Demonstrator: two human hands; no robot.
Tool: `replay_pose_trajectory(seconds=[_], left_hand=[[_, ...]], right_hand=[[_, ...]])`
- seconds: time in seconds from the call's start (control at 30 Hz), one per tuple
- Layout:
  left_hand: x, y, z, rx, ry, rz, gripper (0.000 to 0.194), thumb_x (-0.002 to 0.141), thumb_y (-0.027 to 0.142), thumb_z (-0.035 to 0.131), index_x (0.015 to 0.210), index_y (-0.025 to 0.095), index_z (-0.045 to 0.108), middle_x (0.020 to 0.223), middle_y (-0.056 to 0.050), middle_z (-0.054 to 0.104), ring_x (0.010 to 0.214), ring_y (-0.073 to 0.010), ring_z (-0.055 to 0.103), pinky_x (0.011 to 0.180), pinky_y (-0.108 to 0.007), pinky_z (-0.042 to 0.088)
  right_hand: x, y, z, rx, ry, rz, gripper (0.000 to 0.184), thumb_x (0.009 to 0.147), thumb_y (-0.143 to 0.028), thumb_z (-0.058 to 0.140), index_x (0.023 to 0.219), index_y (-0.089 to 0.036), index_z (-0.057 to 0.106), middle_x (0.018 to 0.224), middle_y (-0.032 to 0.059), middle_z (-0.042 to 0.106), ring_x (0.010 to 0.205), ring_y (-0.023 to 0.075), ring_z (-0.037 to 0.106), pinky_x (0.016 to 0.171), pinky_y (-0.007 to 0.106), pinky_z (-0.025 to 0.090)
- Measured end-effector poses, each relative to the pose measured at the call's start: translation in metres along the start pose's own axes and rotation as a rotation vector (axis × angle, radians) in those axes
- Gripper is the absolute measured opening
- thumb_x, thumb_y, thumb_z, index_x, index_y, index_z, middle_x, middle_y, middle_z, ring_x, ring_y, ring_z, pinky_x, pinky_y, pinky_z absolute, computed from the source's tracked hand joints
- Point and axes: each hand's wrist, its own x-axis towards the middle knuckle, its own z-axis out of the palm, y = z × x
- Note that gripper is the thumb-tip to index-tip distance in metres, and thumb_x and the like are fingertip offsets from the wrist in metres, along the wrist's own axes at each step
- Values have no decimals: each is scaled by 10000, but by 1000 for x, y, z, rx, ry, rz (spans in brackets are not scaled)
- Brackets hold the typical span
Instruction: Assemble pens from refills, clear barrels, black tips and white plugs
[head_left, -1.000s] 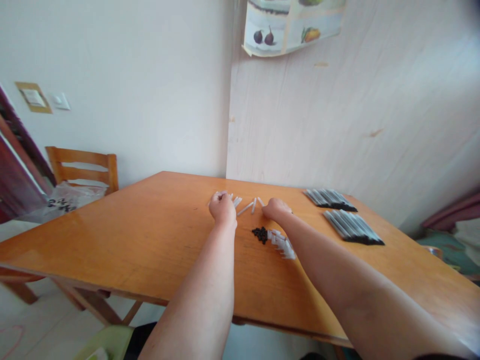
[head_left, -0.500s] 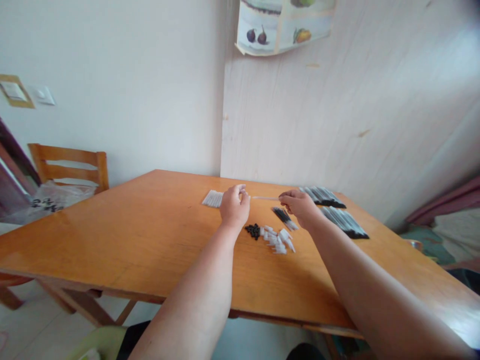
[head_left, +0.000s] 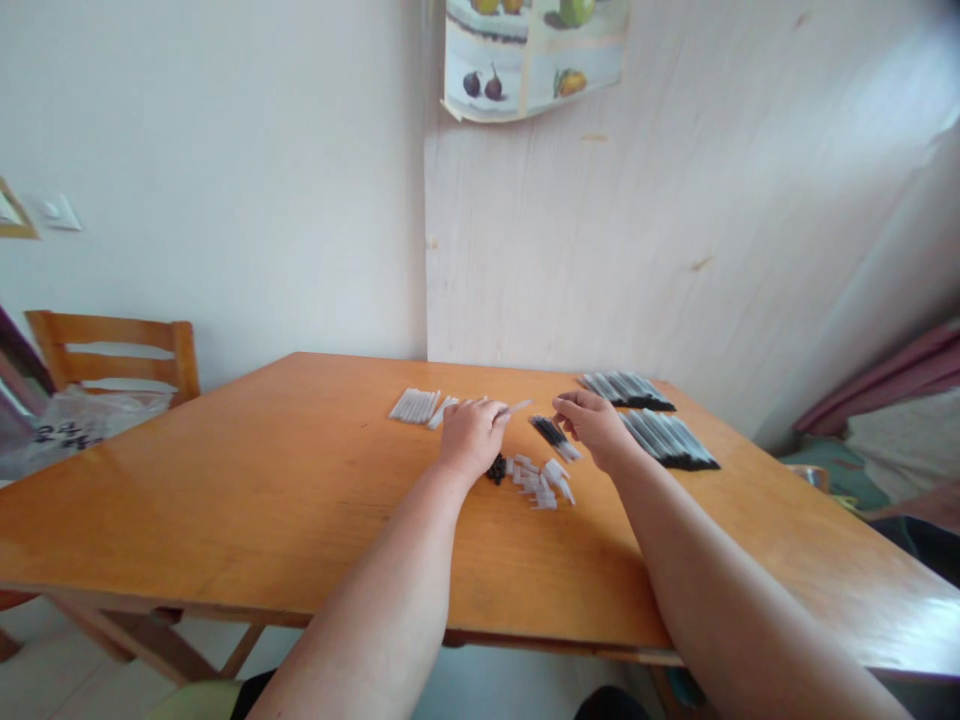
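My left hand (head_left: 474, 436) is closed on a thin translucent pen tube (head_left: 519, 406), which sticks out to the right from between thumb and fingers. To its right, above the table, my right hand (head_left: 592, 422) has its fingertips pinched together; whether anything small is in them I cannot make out. Beneath and between the hands lie a bundle of black pen refills with pale ends (head_left: 553, 436), a heap of small whitish plastic pieces (head_left: 541, 484) and a pile of small black plugs (head_left: 496, 468), partly hidden by my left wrist. Rows of clear tubes (head_left: 415, 405) lie beyond my left hand.
Two rows of pens with black ends lie on the right, a far row (head_left: 628, 390) and a nearer row (head_left: 667, 440). The wooden table (head_left: 247, 480) meets the wall at the back. A chair (head_left: 120, 345) holding a plastic bag (head_left: 97, 420) stands left.
The tube has passed from my right hand into my left, which has closed on it. My right fingers have come away from it. The whole view has shifted slightly.
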Motion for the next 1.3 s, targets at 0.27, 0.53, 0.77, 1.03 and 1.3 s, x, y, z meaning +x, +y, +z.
replay_pose_trajectory(seconds=[0.27,0.53,0.77,1.03,1.3], left_hand=[[2,-11,1,-7,92,-34,220,901,309,507,995,240,694,969,-80,726,931,-242,636,850,-366,408],[3,-16,1,13,110,-34,204,891,306,518,948,235,700,905,-78,725,874,-236,633,804,-343,412],[3,-19,2,10,124,-56,210,888,325,525,962,240,702,926,-83,726,882,-238,634,801,-337,418],[3,-23,3,7,122,-66,219,882,330,538,981,232,707,936,-87,724,869,-222,631,785,-321,428],[2,-24,2,39,97,-54,257,911,338,497,1024,227,699,983,-71,726,894,-201,632,785,-309,430]], right_hand=[[20,41,-26,-699,51,60,238,761,-389,612,753,-160,673,692,48,659,634,156,570,528,249,331],[16,35,-14,-834,-112,158,336,723,-496,667,822,-175,687,773,65,700,679,179,622,579,256,386],[17,37,-13,-845,-142,182,250,724,-414,641,790,-183,711,759,65,703,681,173,626,603,249,409],[16,36,-13,-842,-133,150,223,701,-361,603,746,-176,719,723,72,705,633,172,619,550,247,380],[13,30,-14,-882,-124,149,240,726,-335,581,806,-170,734,821,108,720,697,190,638,567,248,389]])
